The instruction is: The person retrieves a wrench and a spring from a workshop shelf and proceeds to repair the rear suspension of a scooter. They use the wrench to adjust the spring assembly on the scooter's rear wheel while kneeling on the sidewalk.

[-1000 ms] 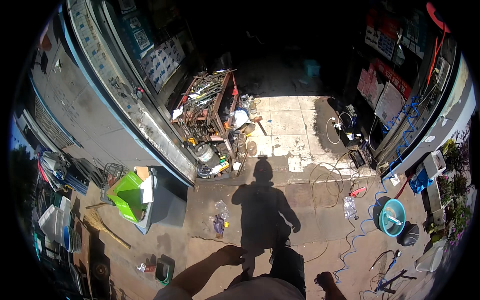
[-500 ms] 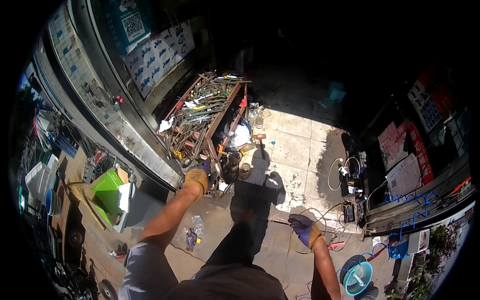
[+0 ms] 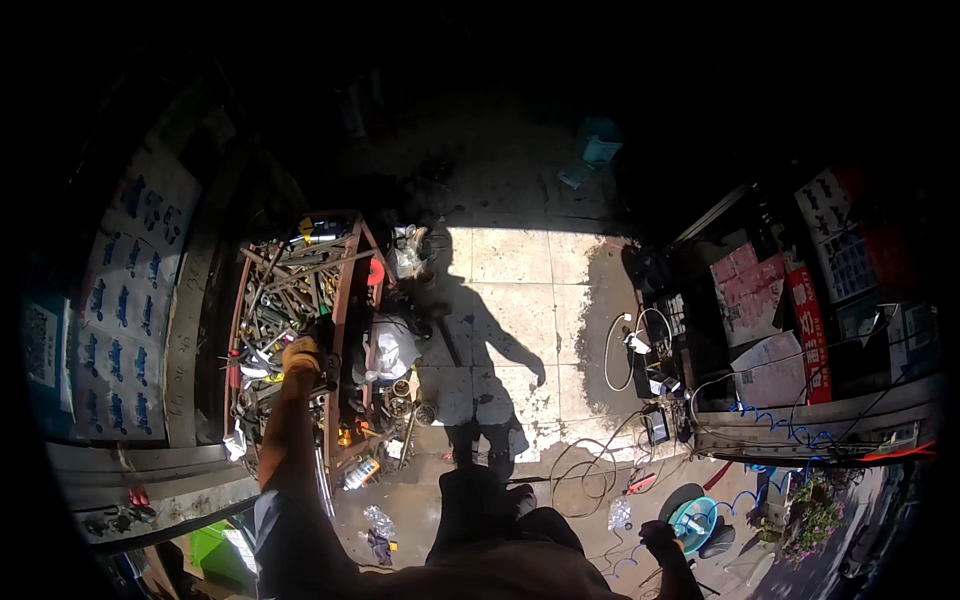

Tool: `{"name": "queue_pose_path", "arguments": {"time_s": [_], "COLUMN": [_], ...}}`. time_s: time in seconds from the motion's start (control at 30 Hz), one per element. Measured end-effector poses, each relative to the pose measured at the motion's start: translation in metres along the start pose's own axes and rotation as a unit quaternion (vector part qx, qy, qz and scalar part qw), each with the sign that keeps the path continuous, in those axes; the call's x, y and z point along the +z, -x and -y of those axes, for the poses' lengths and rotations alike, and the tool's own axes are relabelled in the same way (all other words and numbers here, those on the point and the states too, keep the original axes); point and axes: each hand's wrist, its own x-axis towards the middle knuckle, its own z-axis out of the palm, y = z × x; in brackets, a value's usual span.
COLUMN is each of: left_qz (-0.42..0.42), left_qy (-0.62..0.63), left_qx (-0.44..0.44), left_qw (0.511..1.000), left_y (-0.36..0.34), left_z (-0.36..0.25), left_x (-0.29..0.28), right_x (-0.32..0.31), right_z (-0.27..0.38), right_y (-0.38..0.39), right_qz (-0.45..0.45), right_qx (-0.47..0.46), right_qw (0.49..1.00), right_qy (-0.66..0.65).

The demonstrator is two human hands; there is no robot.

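Hand tools (image 3: 290, 285) lie heaped at nine o'clock, long bars and wrench-like pieces crossing at all angles inside a red-framed bin (image 3: 345, 290), whose raised sides seem to be what keeps so loose a pile from sliding onto the ground. The left hand (image 3: 302, 353), in a tan glove, is between eight and nine o'clock, over the bin's inner side, its forearm stretched up from seven, probably because the pile lies well out from the body. Its fingers point in among the tools and merge with dark metal, so I cannot tell how far they are spread or whether they have hold of anything. The right hand (image 3: 660, 540) is near five o'clock, dark in shade and well apart from the bin; it appears just beside a turquoise basin (image 3: 703, 508), and perhaps hangs out there for balance. Its fingers blur into one dark shape, so neither their opening nor any grip can be judged. At eight o'clock a white bag (image 3: 395, 350) sits outside the bin's frame, and at seven a white-and-yellow container (image 3: 360, 473) lies on its side by the bin's lower end, probably set down there to be within easy reach.
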Motion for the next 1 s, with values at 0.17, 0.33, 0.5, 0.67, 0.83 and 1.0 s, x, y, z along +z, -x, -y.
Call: {"name": "queue_pose_path", "arguments": {"time_s": [0.17, 0.33, 0.5, 0.67, 0.83, 1.0], "left_qz": [0.044, 0.015, -0.045, -0.147, -0.237, -0.228], "left_qy": [-0.008, -0.044, -0.081, -0.113, -0.037, 0.185], "left_qx": [0.044, 0.002, -0.082, -0.126, -0.010, 0.178], "left_qw": [0.998, 0.999, 0.992, 0.975, 0.971, 0.939], "left_y": [-0.018, -0.031, -0.041, -0.061, -0.142, -0.253], "left_z": [-0.038, -0.026, -0.024, -0.056, -0.202, -0.418], "left_x": [-0.005, -0.037, -0.111, -0.202, -0.246, -0.296], "right_x": [0.030, -0.006, -0.076, -0.214, -0.458, -0.578], "right_z": [0.002, 0.041, -0.054, -0.206, -0.179, -0.120], "right_y": [0.073, -0.039, -0.197, -0.427, -0.578, -0.703], "right_qz": [0.121, 0.178, 0.142, -0.079, -0.196, -0.057], "right_qx": [0.390, 0.534, 0.242, -0.048, 0.046, 0.057], "right_qw": [0.865, 0.662, 0.929, 0.978, 0.907, 0.743], "right_qy": [-0.291, -0.495, -0.242, 0.189, -0.371, -0.665]}}
